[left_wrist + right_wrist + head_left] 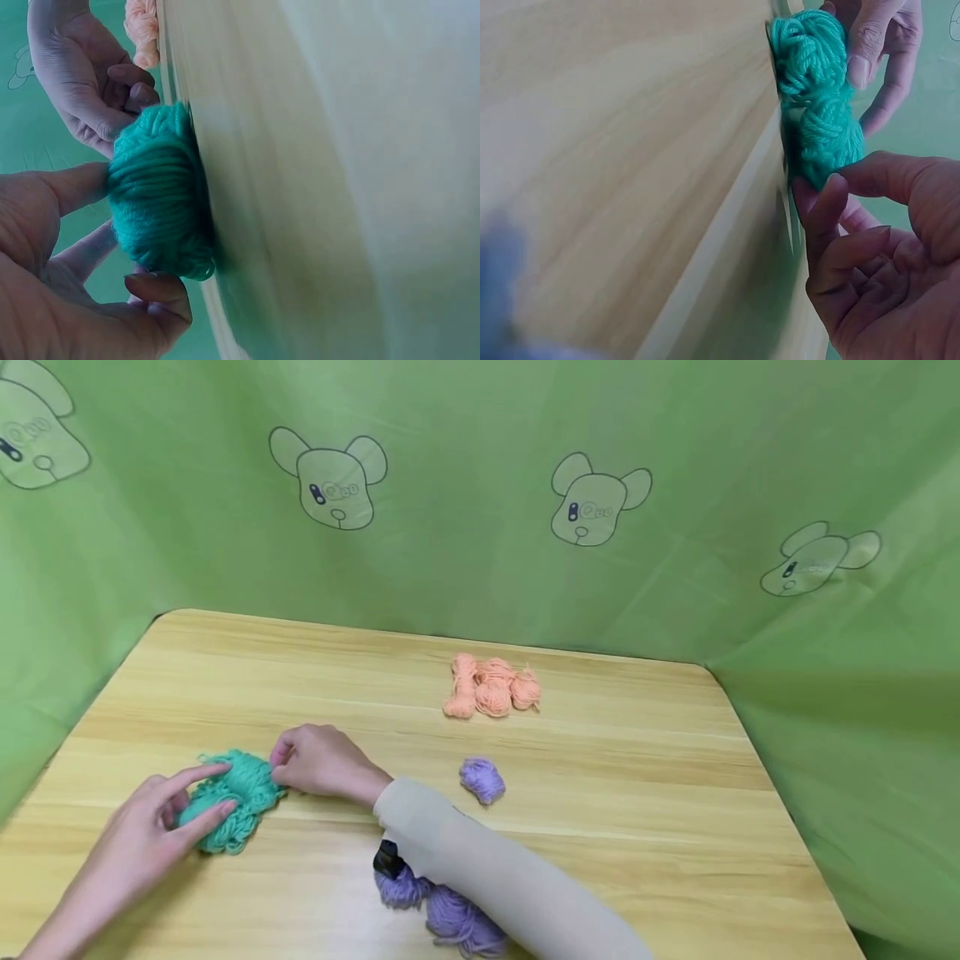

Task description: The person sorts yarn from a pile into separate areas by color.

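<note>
Green yarn [249, 777] lies on the left of the table [637, 777]; the person's left hand [146, 828] holds it between thumb and fingers, the right hand [324, 762] pinches its edge. Opposed pulling could unwind loose loops. Peach yarn [492, 697] lies near the table's far edge.

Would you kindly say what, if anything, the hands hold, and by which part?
Teal yarn: the left hand grips its left side; the right hand pinches its right end.
</note>
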The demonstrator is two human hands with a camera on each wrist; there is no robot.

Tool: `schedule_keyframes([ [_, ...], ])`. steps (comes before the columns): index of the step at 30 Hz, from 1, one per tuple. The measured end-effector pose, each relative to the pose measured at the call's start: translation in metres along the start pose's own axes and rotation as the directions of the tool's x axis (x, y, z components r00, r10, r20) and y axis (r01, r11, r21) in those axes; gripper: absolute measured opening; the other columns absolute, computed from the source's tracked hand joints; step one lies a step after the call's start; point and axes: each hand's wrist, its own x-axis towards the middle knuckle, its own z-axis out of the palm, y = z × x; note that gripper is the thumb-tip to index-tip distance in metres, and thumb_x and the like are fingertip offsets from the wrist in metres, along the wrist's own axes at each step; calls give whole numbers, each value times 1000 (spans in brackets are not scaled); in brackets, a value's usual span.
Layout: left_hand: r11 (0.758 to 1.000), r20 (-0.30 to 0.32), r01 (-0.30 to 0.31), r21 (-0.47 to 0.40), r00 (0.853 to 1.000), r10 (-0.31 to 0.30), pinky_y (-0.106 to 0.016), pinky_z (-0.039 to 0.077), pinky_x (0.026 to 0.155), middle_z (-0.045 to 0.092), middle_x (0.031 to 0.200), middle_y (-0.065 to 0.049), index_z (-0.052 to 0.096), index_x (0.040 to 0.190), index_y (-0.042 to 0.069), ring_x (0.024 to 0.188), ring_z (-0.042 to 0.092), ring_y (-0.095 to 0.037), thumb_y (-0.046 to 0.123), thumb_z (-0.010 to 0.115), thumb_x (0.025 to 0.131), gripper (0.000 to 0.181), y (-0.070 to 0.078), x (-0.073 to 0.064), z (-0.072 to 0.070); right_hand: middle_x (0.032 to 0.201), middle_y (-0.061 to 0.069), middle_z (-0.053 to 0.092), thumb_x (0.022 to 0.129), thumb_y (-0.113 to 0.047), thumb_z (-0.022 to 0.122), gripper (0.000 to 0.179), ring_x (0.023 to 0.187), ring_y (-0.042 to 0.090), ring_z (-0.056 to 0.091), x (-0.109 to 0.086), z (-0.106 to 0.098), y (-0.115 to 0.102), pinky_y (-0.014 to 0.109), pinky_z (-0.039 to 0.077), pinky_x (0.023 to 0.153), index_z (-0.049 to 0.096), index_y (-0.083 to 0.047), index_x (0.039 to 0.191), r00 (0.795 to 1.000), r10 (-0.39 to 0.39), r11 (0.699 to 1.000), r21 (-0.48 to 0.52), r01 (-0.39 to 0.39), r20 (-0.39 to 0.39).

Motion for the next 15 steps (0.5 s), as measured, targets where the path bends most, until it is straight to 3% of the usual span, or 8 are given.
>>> schedule_keyframes([
  [10, 1000, 17, -5, -6, 1000, 5, -29, 37, 59, 49, 80, -2, 71, 139, 7, 71, 43, -12, 12, 88, 93, 49, -1, 2, 0, 79, -13, 67, 100, -26, 77, 7, 69, 6, 60, -4, -12, 12, 22, 48, 68, 74, -22, 104, 1000, 23, 999, 35, -22, -7],
  [15, 1000, 30, 1, 0, 1000, -1, -29, 37, 59, 50, 82, -2, 70, 140, 6, 71, 43, -12, 13, 88, 94, 50, -2, 1, 0, 83, -10, 71, 102, -23, 74, 4, 69, 9, 66, -12, -26, 22, 25, 51, 69, 73, -20, 105, 1000, 18, 993, 115, -17, -8],
])
